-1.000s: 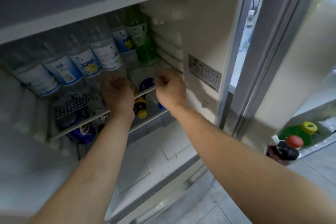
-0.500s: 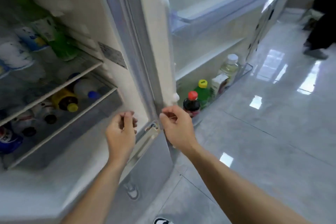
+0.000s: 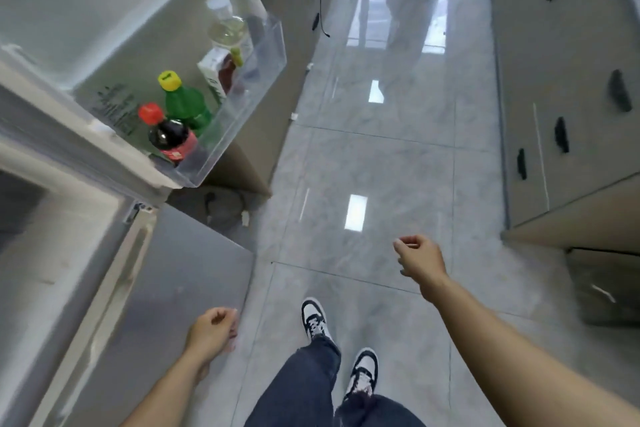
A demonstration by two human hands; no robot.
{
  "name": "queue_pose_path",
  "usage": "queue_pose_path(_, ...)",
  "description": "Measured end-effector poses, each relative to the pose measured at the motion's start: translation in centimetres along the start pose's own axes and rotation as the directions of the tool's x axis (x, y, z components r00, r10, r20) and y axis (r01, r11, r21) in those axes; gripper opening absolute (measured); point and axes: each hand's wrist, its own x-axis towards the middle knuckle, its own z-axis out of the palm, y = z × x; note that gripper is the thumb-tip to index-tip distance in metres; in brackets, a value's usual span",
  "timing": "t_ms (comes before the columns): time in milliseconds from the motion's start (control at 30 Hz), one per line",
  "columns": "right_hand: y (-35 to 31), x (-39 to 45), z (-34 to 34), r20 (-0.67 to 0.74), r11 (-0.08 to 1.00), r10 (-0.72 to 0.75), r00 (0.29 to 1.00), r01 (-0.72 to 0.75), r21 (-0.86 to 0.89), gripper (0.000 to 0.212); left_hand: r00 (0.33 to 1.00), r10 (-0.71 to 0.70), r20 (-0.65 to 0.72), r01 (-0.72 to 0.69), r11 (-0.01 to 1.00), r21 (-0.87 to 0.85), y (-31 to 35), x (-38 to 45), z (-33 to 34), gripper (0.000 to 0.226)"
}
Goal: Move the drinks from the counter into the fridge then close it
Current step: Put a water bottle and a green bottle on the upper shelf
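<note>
— Where do the drinks stand?
— Upright in the clear door bin (image 3: 242, 104) of the open fridge door (image 3: 114, 10): a dark bottle (image 3: 171, 140) with a red cap, then a green bottle (image 3: 187, 107) with a yellow cap.
— And the hands?
— The left hand (image 3: 211, 331) and right hand (image 3: 420, 258) hang over the floor (image 3: 381, 156), fingers loosely curled, holding nothing.
— Room?
— A floor aisle runs between the fridge and the cabinets (image 3: 561, 80).
</note>
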Motion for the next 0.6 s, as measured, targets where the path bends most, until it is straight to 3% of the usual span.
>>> queue_pose_path(100,3.9,0.2,-3.0,-0.068,0.991,0.134,0.989,-0.134,0.012,0.018,0.978,-0.188,0.094,0.178,0.978,0.108,-2.0,0.0,0.7,0.014)
queue_pose_path(200,6.9,-0.5,-5.2,-0.13,0.967,0.255,0.958,-0.255,0.02,0.013,0.962,-0.246,0.116,0.221,0.957,0.188,-1.8,0.8,1.4,0.014)
queue_pose_path(600,9.2,-1.0,-8.3,-0.226,0.893,0.446,0.866,-0.446,0.057,0.013,0.964,-0.116,0.237,0.068,0.977,0.2,13.6,7.8,7.7,0.013)
